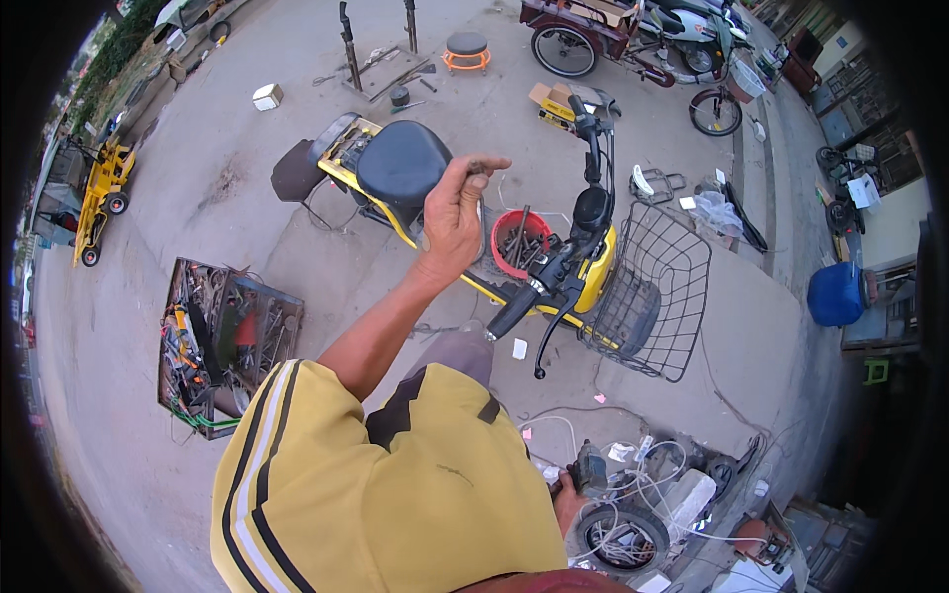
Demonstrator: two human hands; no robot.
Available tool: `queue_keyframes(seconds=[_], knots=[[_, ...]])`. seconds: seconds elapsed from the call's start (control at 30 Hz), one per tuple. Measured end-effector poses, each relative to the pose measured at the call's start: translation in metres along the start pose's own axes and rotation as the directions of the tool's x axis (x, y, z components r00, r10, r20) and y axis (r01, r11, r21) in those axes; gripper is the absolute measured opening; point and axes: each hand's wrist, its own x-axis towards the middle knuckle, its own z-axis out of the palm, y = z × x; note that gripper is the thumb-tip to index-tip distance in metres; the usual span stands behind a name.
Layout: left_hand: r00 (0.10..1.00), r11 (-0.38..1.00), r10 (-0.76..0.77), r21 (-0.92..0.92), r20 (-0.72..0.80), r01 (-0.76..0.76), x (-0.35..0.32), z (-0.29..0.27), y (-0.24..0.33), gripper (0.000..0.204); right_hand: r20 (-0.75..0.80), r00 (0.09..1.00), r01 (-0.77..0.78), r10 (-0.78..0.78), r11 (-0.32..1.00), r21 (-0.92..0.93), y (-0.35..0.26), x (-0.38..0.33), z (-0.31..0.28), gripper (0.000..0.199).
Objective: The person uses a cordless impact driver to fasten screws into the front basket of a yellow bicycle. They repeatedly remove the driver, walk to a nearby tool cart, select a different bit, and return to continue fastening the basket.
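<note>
My left hand (pixel 453 219) is raised in front of the black seat (pixel 402 163) of a yellow electric bike. Its index finger stretches out to the right with the thumb below and apart from it, and I see nothing held there. Low on the right, my right hand (pixel 566 502) is partly hidden by my shirt. It grips a dark grey-green power tool (pixel 590 468) whose shape shows only in part. On the bike's footboard stands a red bucket (pixel 539 225) with metal tools or parts inside. The handlebar (pixel 514 309) lies just right of my left hand.
A wire basket (pixel 652 287) juts from the bike's front. At left sits an open metal toolbox (pixel 229 346) full of tools. Cables, a small wheel (pixel 623 539) and a pale block (pixel 689 496) crowd the lower right. An orange-legged stool (pixel 467 51) and a tricycle (pixel 565 49) stand farther off.
</note>
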Motion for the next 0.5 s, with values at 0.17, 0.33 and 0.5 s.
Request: queue_keyframes(seconds=[0.17, 0.33, 0.5], knots=[[0.784, 0.768, -0.586, -0.167, 0.206, 0.618, 0.017, -0.012, -0.091, 0.025, -0.053, 0.988, -0.152, 0.143, 0.953, -0.263, -0.017, -0.053, 0.041, 0.022], [0.324, 0.378, -0.89, 0.122, 0.321, 0.918, -0.021, -0.02, -0.232, 0.019, -0.111, 0.958, -0.285, 0.264, 0.914, -0.288, -0.013, -0.061, 0.077, 0.021], [0.042, 0.19, -0.938, 0.409, 0.344, 0.893, -0.089, -0.025, -0.356, 0.011, -0.179, 0.911, -0.412, 0.372, 0.84, -0.353, -0.024, -0.074, 0.117, 0.02]])
